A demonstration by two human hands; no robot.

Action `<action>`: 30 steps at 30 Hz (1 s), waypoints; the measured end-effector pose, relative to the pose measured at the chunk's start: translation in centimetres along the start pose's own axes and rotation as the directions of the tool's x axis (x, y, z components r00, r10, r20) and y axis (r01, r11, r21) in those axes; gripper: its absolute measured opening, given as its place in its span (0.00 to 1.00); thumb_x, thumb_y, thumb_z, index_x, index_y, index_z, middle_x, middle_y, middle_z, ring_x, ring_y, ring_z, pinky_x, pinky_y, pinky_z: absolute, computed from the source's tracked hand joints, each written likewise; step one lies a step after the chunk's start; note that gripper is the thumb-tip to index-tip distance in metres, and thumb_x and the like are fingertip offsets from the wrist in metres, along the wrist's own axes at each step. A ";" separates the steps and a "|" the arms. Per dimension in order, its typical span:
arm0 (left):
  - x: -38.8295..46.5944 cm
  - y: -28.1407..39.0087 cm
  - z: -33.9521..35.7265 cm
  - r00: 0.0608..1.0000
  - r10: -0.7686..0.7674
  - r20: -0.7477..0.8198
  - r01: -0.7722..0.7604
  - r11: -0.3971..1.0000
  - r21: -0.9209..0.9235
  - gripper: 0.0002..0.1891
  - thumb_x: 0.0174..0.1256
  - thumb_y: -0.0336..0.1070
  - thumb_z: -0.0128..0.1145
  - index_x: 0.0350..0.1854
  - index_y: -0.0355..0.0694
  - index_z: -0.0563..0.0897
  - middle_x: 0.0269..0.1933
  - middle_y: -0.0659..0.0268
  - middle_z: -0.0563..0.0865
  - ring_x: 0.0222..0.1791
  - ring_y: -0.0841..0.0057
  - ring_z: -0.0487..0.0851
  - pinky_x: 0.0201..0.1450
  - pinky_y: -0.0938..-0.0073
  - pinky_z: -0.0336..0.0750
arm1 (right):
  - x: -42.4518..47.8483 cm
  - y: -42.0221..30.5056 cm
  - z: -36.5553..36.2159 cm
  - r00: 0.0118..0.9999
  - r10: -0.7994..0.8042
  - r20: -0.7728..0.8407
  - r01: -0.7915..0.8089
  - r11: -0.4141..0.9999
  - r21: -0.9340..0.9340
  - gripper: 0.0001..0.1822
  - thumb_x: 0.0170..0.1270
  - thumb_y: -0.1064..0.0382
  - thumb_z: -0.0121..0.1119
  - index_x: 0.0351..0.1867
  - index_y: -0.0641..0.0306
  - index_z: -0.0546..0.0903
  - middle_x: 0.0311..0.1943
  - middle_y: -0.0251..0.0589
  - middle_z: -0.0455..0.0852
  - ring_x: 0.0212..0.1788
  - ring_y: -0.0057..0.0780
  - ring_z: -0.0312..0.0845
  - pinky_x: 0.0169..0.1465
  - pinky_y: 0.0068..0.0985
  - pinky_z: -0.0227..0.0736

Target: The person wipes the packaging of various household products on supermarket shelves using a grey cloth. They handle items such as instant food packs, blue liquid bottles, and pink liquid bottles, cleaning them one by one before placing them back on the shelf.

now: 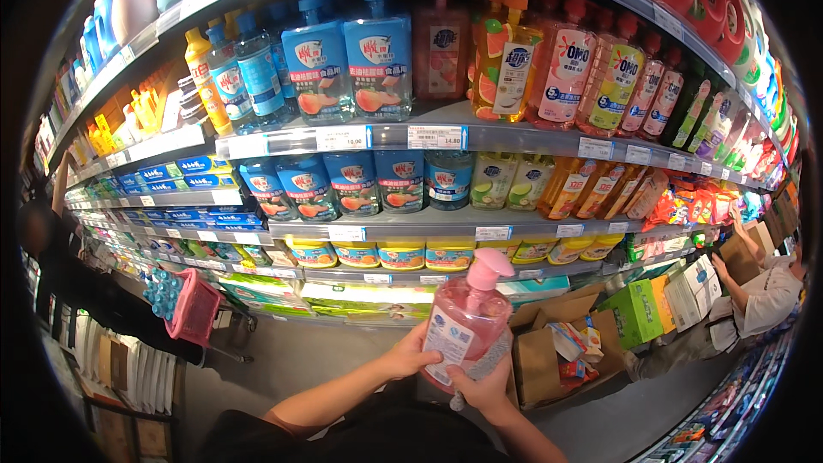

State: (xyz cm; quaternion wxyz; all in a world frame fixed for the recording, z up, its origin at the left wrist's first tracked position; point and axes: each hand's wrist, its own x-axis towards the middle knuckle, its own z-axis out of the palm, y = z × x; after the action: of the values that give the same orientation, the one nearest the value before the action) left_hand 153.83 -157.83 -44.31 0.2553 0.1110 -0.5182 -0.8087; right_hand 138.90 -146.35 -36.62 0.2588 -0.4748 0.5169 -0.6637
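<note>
Low before me I hold a pink pump bottle (468, 315) of liquid detergent, tilted a little, its white back label facing me. My left hand (411, 355) grips its left side, thumb on the label. Around the lower right side is my right hand (483, 384), which also holds a grey cloth (492, 357) against the bottle. Ahead, on the upper shelf, a similar pink pump bottle (442, 54) stands between blue-labelled pump bottles (378, 64) and an orange pump bottle (508, 71).
Dish-soap bottles (353, 186) and yellow-lidded tubs (402, 254) line lower shelves. An open cardboard box (540, 366) holding small cartons stands on the floor at right, near a person in a light shirt (768, 296). At left are a pink basket (196, 308) on a cart and a dark-clothed person (64, 263).
</note>
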 end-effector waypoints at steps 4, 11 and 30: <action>0.9 3.4 1.3 0.998 -0.040 0.052 0.036 0.996 0.076 0.41 0.70 0.35 0.69 0.80 0.39 0.60 0.69 0.65 0.78 0.69 0.77 0.75 0.72 0.66 0.71 | 1.3 -1.4 -1.3 0.998 -0.053 -0.020 0.052 0.998 -0.028 0.53 0.50 0.59 0.80 0.74 0.75 0.61 0.61 0.53 0.81 0.61 0.38 0.81 0.65 0.37 0.75; 1.9 4.1 5.1 0.986 0.048 -0.159 -0.091 0.957 -0.275 0.57 0.51 0.59 0.81 0.79 0.41 0.61 0.72 0.63 0.76 0.71 0.69 0.76 0.72 0.61 0.72 | 3.7 -6.5 -2.0 0.955 -0.156 0.253 0.270 0.813 -0.516 0.56 0.48 0.56 0.81 0.76 0.76 0.63 0.55 0.61 0.84 0.54 0.52 0.85 0.57 0.39 0.79; 2.7 6.5 9.9 0.997 0.073 0.013 -0.054 0.829 -0.556 0.63 0.41 0.85 0.65 0.75 0.43 0.69 0.74 0.57 0.74 0.78 0.59 0.67 0.80 0.48 0.64 | 1.7 -1.6 0.0 0.959 -0.026 -0.283 0.157 0.880 0.449 0.55 0.65 0.13 0.37 0.54 0.73 0.77 0.56 0.54 0.82 0.59 0.50 0.82 0.69 0.48 0.73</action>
State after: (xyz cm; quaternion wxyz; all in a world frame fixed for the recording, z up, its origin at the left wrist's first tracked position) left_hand 149.09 -153.69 -33.89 0.2943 0.0011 -0.2688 -0.9171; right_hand 138.41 -147.19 -34.51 0.2610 -0.3281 0.3489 -0.8381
